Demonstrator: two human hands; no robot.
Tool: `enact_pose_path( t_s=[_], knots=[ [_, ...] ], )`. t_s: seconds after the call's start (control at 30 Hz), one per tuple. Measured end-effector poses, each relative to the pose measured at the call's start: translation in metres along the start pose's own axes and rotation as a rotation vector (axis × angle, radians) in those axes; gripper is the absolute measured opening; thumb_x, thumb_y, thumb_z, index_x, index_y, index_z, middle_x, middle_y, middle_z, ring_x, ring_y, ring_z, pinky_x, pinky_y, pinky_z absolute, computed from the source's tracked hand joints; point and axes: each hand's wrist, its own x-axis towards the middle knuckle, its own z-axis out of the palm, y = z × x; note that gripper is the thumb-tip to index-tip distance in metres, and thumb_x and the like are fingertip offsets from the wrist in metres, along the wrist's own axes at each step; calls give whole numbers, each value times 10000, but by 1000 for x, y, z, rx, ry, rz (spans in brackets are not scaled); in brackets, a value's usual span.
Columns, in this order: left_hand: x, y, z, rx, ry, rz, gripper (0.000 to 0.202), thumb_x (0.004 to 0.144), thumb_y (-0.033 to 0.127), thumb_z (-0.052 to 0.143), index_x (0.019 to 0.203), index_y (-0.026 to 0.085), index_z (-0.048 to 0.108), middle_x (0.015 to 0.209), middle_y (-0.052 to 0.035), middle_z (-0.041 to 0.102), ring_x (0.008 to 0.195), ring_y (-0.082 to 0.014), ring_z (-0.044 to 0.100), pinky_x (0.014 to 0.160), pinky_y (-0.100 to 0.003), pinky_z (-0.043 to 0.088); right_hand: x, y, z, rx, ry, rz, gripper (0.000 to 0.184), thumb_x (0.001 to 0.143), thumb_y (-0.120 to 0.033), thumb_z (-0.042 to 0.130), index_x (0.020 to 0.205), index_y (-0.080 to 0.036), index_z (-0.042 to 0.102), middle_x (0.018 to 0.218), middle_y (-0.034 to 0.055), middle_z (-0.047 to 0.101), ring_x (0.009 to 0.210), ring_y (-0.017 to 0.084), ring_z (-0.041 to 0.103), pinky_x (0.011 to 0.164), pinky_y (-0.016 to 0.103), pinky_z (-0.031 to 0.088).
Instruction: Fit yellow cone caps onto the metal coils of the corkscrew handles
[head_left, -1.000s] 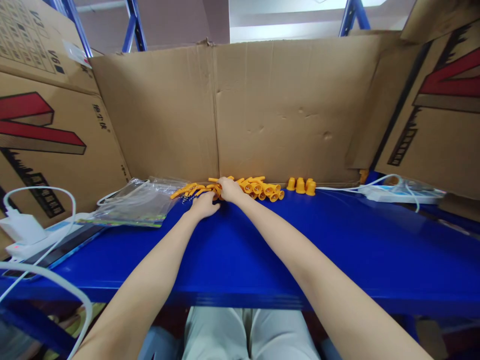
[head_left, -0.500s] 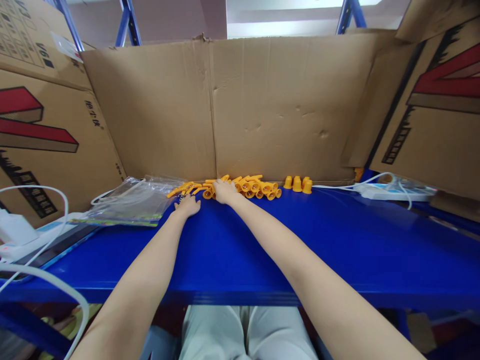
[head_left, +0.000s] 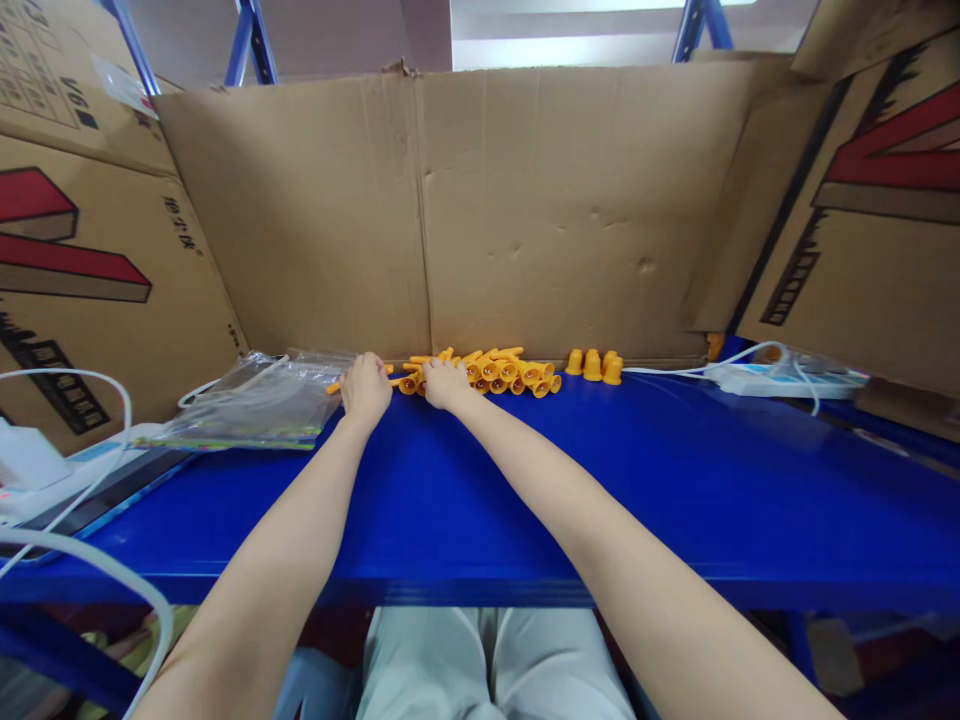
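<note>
A heap of small orange plastic pieces [head_left: 504, 371] lies on the blue table [head_left: 525, 480] against the cardboard back wall. My left hand [head_left: 365, 388] rests over the left end of the heap, fingers curled down onto the pieces there. My right hand [head_left: 444, 384] sits just right of it, fingers bent onto the orange pieces at the heap's middle. What either hand grips is hidden under the fingers. Three orange caps [head_left: 594, 366] stand upright, apart from the heap to the right.
Clear plastic bags [head_left: 255, 400] lie left of my left hand. A white charger and cables [head_left: 30, 460] are at the far left. A white power strip [head_left: 780, 379] with cable sits at the right. Cardboard walls [head_left: 525, 210] close in the back and sides.
My left hand has moved left and forward onto the left end of the orange heap. My right hand has shifted slightly left, staying on the heap.
</note>
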Motion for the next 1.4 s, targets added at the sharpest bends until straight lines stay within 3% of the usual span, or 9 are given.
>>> enact_pose_path(
  t_s=[0.13, 0.27, 0.37, 0.53, 0.7, 0.83, 0.97, 1.1, 1.4],
  knots=[
    [2, 3, -6, -150, 178, 63, 158, 874, 188, 432, 957, 182, 566, 983, -95, 629, 964, -221, 605, 855, -344, 436, -1, 9, -4, 41, 16, -25, 490, 948, -297, 410, 1430, -207, 397, 1537, 91, 329, 1407, 295, 273, 1127, 582, 179],
    [3, 4, -5, -189, 190, 84, 191, 866, 209, 429, 973, 173, 583, 933, -82, 647, 896, -204, 612, 801, -302, 438, -5, 38, -21, 59, 169, -26, 465, 968, -285, 368, 1423, -200, 409, 1542, 72, 325, 1403, 252, 281, 1139, 573, 161],
    [3, 3, -2, -148, 95, 26, 222, 870, 288, 439, 972, 182, 605, 872, -69, 671, 843, -204, 626, 745, -281, 438, -13, 75, -36, 39, 294, 61, 429, 944, -238, 398, 1357, -162, 485, 1503, 101, 389, 1365, 251, 341, 1130, 530, 204],
    [4, 1, 5, -19, -162, 2, 300, 849, 395, 445, 762, 186, 642, 788, -93, 692, 827, -245, 648, 690, -285, 443, -38, 152, -42, -31, 471, 253, 414, 897, -154, 376, 1273, -121, 545, 1421, 144, 477, 1285, 271, 422, 1065, 488, 289],
    [3, 0, 13, 28, -366, 53, 291, 807, 415, 502, 656, 188, 606, 738, -89, 680, 775, -247, 658, 626, -278, 440, -74, 216, -22, -35, 506, 489, 457, 874, -174, 384, 1312, -140, 509, 1481, 153, 387, 1297, 302, 394, 1038, 512, 316],
    [2, -2, 15, 36, -383, 53, 293, 800, 429, 526, 643, 188, 582, 741, -83, 681, 771, -235, 658, 627, -266, 442, -96, 250, 3, 26, 406, 642, 529, 894, -285, 396, 1418, -207, 405, 1561, 137, 231, 1339, 326, 345, 1045, 556, 317],
    [0, -2, 15, 49, -407, 45, 314, 793, 445, 534, 612, 190, 556, 697, -77, 662, 736, -231, 646, 618, -272, 429, -100, 267, 18, 95, 276, 715, 625, 866, -390, 456, 1471, -314, 317, 1590, 106, 143, 1357, 368, 317, 1029, 618, 313],
    [-1, -2, 13, 23, -405, 43, 308, 787, 436, 537, 603, 190, 560, 658, -65, 642, 700, -218, 629, 622, -274, 428, -98, 269, 17, 127, 250, 744, 627, 865, -397, 469, 1468, -315, 319, 1593, 79, 131, 1343, 357, 337, 1040, 590, 321],
    [1, -2, 12, 36, -413, 68, 321, 787, 428, 531, 556, 206, 505, 577, -40, 576, 680, -216, 618, 612, -274, 428, -107, 261, 6, 72, 448, 735, 392, 832, -175, 448, 1213, -187, 537, 1240, 139, 519, 1131, 278, 523, 902, 417, 454]
  ],
)
